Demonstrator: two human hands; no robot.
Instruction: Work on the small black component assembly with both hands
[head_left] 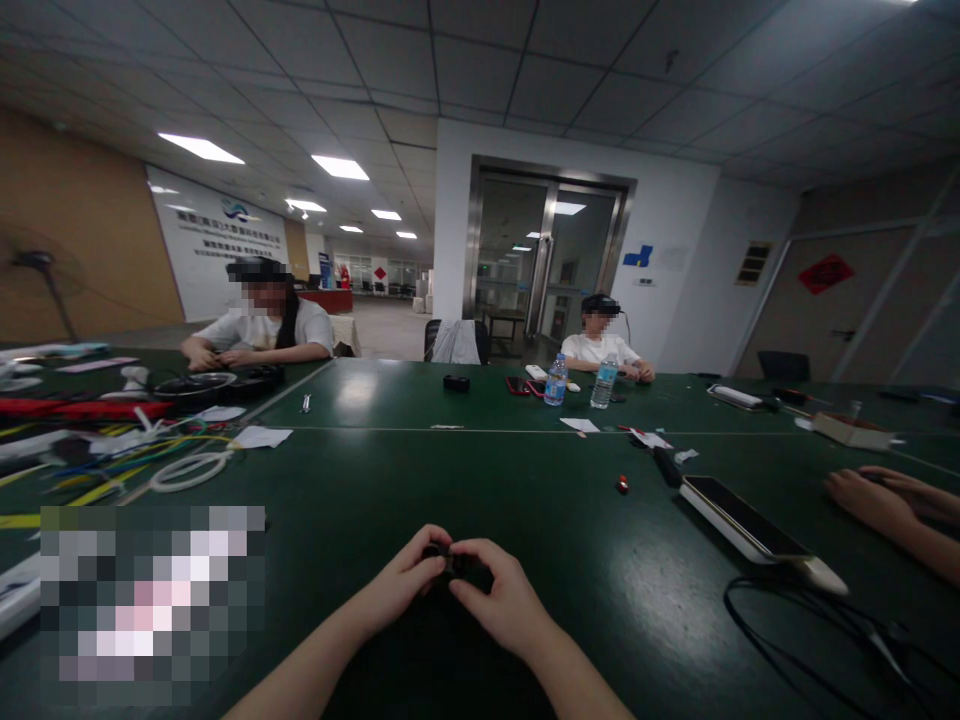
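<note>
Just above the near part of the green table (337, 500), my two hands meet over a small dark object (453, 564). Its kind is too small and shadowed to make out. My left hand (409, 575) is closed, with thumb and fingers pinching the object from the left. From the other side my right hand (499, 590) curls round it, thumb below and index finger on top. The fingers cover most of the object.
Cables (191, 470) and tools crowd the left. Bottles (556, 380) stand at the far side, near two seated people. To the right lie a phone-like device (750, 520), a black cable (780, 650) and a small red-orange item (623, 484). Another person's hands (874, 500) rest at the right edge.
</note>
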